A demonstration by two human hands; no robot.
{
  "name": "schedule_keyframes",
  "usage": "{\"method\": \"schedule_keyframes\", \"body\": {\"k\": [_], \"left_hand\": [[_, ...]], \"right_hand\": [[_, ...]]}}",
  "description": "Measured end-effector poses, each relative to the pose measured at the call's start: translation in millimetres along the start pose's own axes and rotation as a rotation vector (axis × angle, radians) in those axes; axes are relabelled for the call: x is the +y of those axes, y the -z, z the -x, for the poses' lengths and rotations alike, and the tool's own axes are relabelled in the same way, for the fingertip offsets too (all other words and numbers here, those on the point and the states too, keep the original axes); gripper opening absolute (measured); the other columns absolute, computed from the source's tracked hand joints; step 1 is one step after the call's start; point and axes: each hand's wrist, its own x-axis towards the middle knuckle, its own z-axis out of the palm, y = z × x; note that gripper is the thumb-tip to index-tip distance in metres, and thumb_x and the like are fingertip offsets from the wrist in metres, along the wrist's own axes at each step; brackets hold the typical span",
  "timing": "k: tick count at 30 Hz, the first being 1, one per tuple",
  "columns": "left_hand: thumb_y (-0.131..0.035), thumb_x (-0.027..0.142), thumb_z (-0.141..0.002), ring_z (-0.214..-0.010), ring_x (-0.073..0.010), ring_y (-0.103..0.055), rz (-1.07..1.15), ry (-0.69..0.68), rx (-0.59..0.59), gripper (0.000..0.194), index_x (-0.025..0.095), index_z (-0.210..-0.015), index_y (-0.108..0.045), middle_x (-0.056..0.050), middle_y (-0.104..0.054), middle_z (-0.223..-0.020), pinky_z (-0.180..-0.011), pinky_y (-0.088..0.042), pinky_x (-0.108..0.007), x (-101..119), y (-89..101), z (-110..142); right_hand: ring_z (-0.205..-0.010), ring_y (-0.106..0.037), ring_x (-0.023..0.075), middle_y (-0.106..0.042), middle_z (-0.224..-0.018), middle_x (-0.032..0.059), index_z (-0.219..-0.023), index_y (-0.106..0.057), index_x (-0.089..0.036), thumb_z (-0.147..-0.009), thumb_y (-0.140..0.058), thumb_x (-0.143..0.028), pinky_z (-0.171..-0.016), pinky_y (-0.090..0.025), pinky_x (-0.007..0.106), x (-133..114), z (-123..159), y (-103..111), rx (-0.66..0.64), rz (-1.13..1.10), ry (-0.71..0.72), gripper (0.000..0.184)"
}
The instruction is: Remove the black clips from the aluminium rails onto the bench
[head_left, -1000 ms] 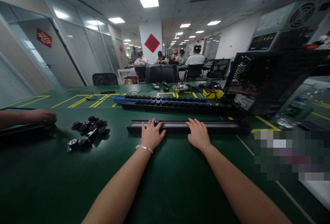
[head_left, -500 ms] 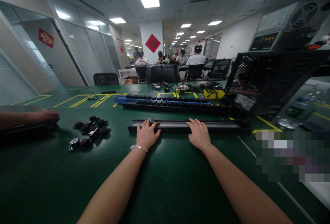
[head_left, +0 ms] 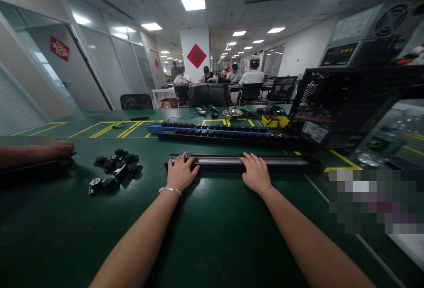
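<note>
Shifted left along the black rail (head_left: 218,161) since the earlier frames: left hand (head_left: 180,174), together with the small black part (head_left: 188,155) at its fingers; right hand (head_left: 256,174) has been kept in place. Rail is laid lengthwise across the counter (head_left: 212,221). Left hand is placed palm down on the rail's left end, fingers part-spread, thumb held out; whether the part is pinched or only pressed can't be told. Right hand is set just right of the rail's middle, fingers laid over it, slightly spread; whether the rail is gripped can't be told. Left of the rail, loose black parts (head_left: 114,168) are heaped; farther left, a dark piece (head_left: 33,164) is touched by a co-worker's hand (head_left: 63,147). Behind the rail, a long black assembly (head_left: 232,139) is set, topped by a blue strip (head_left: 154,128); farther behind, a metal bowl (head_left: 232,113) and yellow tray (head_left: 274,122) are placed. Beyond the rail's right end, an opened computer case (head_left: 361,98) is stood.
</note>
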Motion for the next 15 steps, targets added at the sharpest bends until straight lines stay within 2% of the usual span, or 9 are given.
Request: {"method": "schedule_keyframes", "body": {"k": [15], "left_hand": [[-0.028, 0.057, -0.086, -0.126, -0.0288, -0.04, -0.003, 0.034, -0.054, 0.05, 0.033, -0.123, -0.051, -0.009, -0.047, -0.137, -0.101, -0.026, -0.056, -25.6, 6.9, 0.4]], "right_hand": [[-0.131, -0.029, 0.0229, -0.041, -0.141, 0.0041, -0.126, -0.052, -0.019, -0.07, -0.043, -0.012, -0.109, -0.017, 0.043, -0.1, -0.4, 2.4, -0.027, 0.002, -0.002, 0.057]]}}
